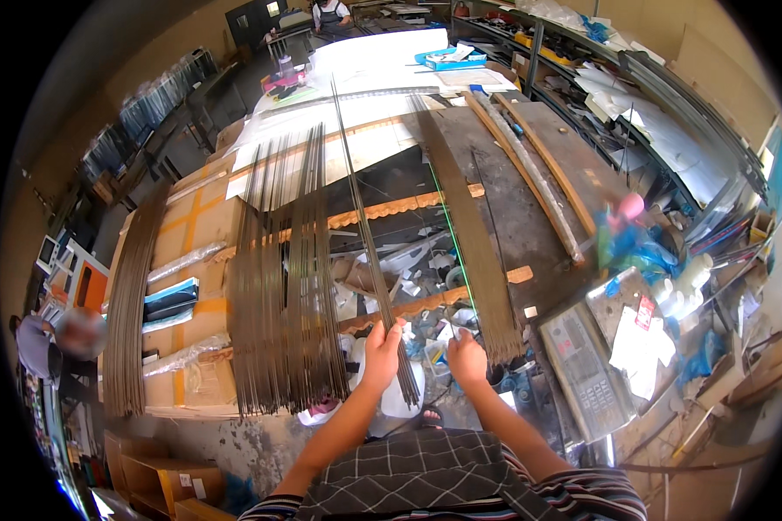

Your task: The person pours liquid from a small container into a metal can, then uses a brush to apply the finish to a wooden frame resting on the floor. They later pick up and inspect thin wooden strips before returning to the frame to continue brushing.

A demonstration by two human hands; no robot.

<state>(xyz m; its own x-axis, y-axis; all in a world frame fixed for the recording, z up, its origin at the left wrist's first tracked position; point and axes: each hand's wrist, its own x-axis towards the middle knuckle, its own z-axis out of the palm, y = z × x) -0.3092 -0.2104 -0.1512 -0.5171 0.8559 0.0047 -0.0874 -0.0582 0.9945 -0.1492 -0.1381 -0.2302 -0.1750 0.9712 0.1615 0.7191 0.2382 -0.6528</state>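
While a thin rod bundle (372,252) is being clasped by the left hand (380,356) across wooden slats (408,207), the right hand (467,358) is being held curled, its contents being impossible to tell.

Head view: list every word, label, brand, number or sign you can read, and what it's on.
I can give no readable text; these bear markings:
Red label on the white sheet: too small to read.
Keypad panel: marks too small and blurred.
White labels on the carton: too small.
Rods in the left hand: no text shows.
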